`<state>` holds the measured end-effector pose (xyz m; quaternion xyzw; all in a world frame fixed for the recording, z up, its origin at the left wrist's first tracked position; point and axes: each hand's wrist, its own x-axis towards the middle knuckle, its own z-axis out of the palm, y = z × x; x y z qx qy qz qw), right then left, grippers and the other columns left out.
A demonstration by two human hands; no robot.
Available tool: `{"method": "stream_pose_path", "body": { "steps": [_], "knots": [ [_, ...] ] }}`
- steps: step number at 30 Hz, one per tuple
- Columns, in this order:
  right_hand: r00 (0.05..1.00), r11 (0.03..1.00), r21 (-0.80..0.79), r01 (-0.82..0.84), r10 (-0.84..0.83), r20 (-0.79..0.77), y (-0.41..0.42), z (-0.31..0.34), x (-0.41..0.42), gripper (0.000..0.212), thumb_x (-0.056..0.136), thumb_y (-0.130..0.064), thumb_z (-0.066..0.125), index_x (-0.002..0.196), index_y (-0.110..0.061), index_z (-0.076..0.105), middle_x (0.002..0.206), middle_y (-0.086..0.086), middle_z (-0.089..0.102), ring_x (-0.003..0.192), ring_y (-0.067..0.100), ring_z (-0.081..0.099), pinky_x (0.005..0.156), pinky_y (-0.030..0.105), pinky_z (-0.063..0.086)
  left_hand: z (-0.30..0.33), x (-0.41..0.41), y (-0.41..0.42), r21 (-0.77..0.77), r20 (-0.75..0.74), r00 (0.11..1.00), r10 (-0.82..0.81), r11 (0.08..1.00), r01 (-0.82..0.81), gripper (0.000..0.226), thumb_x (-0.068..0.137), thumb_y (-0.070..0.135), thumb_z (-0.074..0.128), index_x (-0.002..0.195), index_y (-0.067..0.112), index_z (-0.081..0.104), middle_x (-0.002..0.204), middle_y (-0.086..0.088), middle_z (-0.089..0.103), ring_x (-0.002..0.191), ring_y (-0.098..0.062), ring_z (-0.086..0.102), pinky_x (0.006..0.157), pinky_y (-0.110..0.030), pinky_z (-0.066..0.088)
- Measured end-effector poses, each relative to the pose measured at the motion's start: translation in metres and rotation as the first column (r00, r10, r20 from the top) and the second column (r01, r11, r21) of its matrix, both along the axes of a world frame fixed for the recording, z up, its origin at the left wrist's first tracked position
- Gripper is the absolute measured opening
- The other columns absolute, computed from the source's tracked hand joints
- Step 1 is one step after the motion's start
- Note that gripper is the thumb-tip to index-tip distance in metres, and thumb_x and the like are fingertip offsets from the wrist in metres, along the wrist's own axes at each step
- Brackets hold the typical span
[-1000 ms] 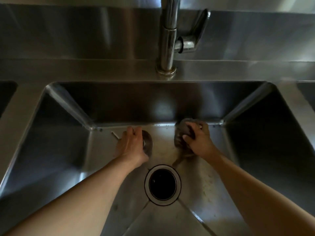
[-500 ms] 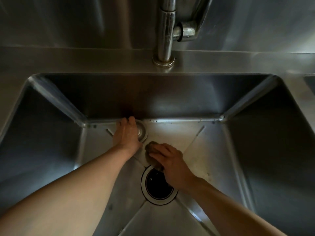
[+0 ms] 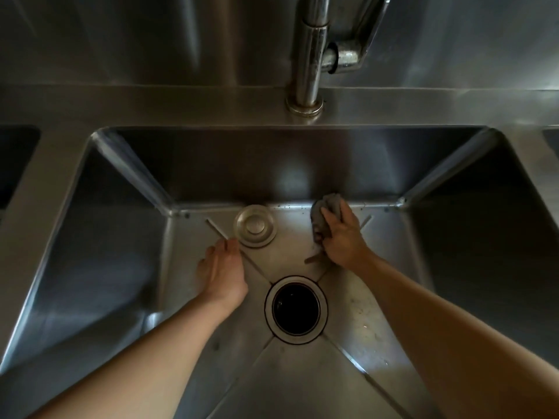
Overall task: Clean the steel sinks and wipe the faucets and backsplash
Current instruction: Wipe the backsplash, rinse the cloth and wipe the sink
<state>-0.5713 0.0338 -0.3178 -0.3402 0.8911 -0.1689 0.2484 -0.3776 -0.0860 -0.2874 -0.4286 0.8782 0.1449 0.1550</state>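
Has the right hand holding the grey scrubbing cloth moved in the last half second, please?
Yes. The right hand with the grey scrubbing cloth has gone from beside the round black drain hole toward the sink's back wall.

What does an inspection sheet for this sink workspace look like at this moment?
Surface: steel sink basin, floor speckled with grime near the round open drain hole.
Job's things: grey crumpled scrubbing pad at the back wall; chrome faucet; steel backsplash.
Clutter: round steel drain stopper lying on the floor by the back wall.
Grippers: right hand holds the pad; left hand rests near the stopper, its grip not visible.
Cables: nothing seen.
Surroundings: neighbouring basins at both edges.
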Motion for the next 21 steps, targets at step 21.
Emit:
{"method": "stream_pose_path", "body": {
  "steps": [21],
  "knots": [
    [0.983, 0.991, 0.103, 0.08, -0.062, -0.171, 0.08, -0.021, -0.064, 0.075, 0.084, -0.025, 0.06, 0.149, -0.008, 0.025, 0.157, 0.012, 0.012, 0.146, 0.033, 0.011, 0.116, 0.032, 0.011, -0.003, 0.01, 0.031, 0.098, 0.148, 0.982, -0.114, 0.99, 0.1, 0.06, 0.082, 0.009, 0.05, 0.138, 0.03, 0.041, 0.145, 0.006, 0.028, 0.127, -0.022, 0.038, 0.098, -0.035, 0.039]
  ]
}}
